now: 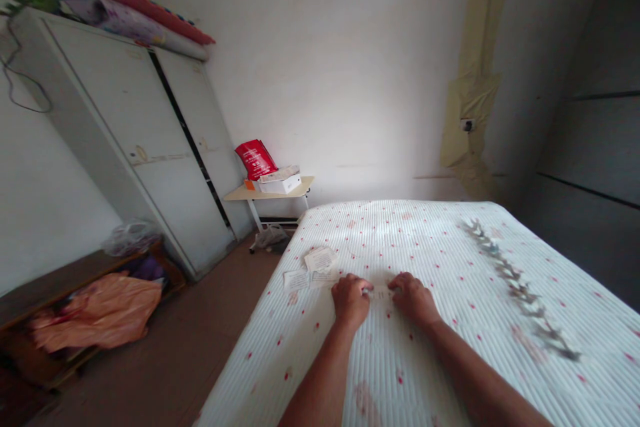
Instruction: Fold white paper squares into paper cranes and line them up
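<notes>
Over the middle of the bed, my left hand point(351, 300) and my right hand point(413, 299) are closed at the two ends of a small pale paper point(381, 293) with faint print. It lies low, close to the bedcover point(370, 353), which is white, ribbed and dotted with red. Left of my left hand are several printed paper slips, among them an upper slip point(321, 258) and a left slip point(297, 280). To the right of my right hand, a long slanting row of jagged grey-brown pieces point(520, 288) lies on the cover, too blurred to name.
A small table point(243, 193) beyond the bed's far left corner holds a red bag point(256, 159) and a white box point(280, 183). A grey cabinet point(125, 113) with rolled mats point(145, 23) on top stands at left. An orange plastic bag point(105, 312) lies on a low wooden shelf.
</notes>
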`<state>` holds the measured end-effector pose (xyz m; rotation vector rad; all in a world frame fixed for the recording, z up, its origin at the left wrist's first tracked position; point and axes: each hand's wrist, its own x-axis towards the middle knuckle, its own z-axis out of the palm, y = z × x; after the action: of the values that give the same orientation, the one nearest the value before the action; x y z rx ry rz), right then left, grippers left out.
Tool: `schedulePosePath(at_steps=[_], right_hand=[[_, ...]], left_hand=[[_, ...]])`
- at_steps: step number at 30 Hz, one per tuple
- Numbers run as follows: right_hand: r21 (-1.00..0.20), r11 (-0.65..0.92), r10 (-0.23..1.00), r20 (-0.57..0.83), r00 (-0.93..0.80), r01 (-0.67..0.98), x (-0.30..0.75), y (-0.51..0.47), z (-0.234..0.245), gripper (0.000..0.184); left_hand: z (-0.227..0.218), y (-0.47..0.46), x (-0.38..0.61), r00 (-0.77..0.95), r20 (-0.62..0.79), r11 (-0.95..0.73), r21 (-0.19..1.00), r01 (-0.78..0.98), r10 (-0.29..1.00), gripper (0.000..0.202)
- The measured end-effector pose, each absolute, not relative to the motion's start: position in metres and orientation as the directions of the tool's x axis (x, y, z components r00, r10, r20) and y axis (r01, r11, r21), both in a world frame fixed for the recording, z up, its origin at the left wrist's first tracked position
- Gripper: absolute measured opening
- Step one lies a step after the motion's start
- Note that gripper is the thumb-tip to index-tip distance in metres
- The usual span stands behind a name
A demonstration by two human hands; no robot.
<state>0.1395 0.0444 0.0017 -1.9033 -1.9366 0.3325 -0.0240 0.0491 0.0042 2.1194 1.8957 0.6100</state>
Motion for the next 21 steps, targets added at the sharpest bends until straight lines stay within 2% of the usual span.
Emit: schedulePosePath(at_steps=[5, 8, 15, 21], right_hand=[[-0.445, 0.043, 0.995, 0.104, 0.003, 0.895, 0.143, 0.048, -0.001, 0.033], [-0.439, 0.037, 0.992, 0.121, 0.019, 0.898, 0.139, 0.046, 0.0, 0.026], [-0.331, 0.011, 0.973, 0.221, 0.066, 0.944, 0.124, 0.035, 0.006, 0.02], [-0.371, 0.036, 0.983, 0.183, 0.035, 0.928, 0.129, 0.035, 0.006, 0.02]], left_hand=[[0.005, 0.048, -0.024, 0.084, 0.153, -0.144, 0.444, 0.885, 0.985, 0.029], [0.009, 0.047, -0.023, 0.072, 0.137, -0.125, 0.437, 0.891, 0.988, 0.023], [0.012, 0.042, -0.018, 0.046, 0.17, -0.114, 0.416, 0.902, 0.984, 0.017], [0.007, 0.044, -0.02, 0.059, 0.189, -0.136, 0.429, 0.893, 0.98, 0.015]])
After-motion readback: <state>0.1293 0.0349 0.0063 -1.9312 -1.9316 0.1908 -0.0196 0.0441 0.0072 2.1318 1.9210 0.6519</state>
